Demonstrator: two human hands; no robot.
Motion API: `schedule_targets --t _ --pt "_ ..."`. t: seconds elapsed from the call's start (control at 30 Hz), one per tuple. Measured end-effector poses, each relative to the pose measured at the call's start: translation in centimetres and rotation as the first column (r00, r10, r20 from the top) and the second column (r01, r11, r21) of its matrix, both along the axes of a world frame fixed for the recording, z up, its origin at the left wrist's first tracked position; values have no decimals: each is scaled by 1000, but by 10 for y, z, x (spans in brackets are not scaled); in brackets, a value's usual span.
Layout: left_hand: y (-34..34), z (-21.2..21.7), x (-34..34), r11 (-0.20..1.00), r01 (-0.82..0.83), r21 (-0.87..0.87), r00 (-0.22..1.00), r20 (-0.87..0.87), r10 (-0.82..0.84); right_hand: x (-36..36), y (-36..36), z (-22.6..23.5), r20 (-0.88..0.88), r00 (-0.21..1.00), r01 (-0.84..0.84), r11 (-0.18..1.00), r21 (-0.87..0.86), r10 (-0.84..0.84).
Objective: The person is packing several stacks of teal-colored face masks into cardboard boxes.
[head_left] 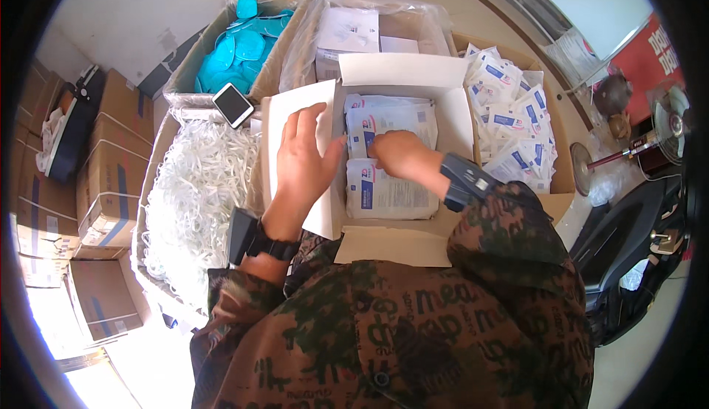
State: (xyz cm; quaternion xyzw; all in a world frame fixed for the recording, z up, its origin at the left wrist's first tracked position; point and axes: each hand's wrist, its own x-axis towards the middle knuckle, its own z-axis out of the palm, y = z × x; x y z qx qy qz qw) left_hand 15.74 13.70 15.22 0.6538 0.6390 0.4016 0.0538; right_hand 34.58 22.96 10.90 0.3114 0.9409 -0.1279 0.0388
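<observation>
Two rows of white packets (402, 196) sit in the open carton (457, 125), apparently being packed — right hand (402, 155) curled at them, pinch unclear; left hand (301, 152) spread, empty — and the next move likely calls for levelling.

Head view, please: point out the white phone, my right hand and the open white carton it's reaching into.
White phone (233, 105): head view, on its dark screen.
Right hand (404, 155): head view, on the back of the hand.
White carton (403, 70): head view, on its far flap.
</observation>
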Motion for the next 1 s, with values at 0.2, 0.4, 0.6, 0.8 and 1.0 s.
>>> schedule_targets --t 0.2,0.4,0.6,0.8,1.0 --pt "-20 20 14 967 225 119 971 -114 -212 17 -19 66 -336 942 -26 999 -40 11" --pt "-30 39 36 953 290 -92 889 395 -233 37 -39 105 -544 836 -23 986 -167 -73" --pt "-37 41 46 987 154 -42 891 437 -120 26 -60 108 -623 782 -5 1000 19 15" --pt "-34 28 41 986 93 -135 804 594 6 26 -87 121 -468 823 -84 884 461 322" --pt "1 -6 -16 990 -108 -87 818 558 138 32 -118 140 -692 625 -139 923 358 362"
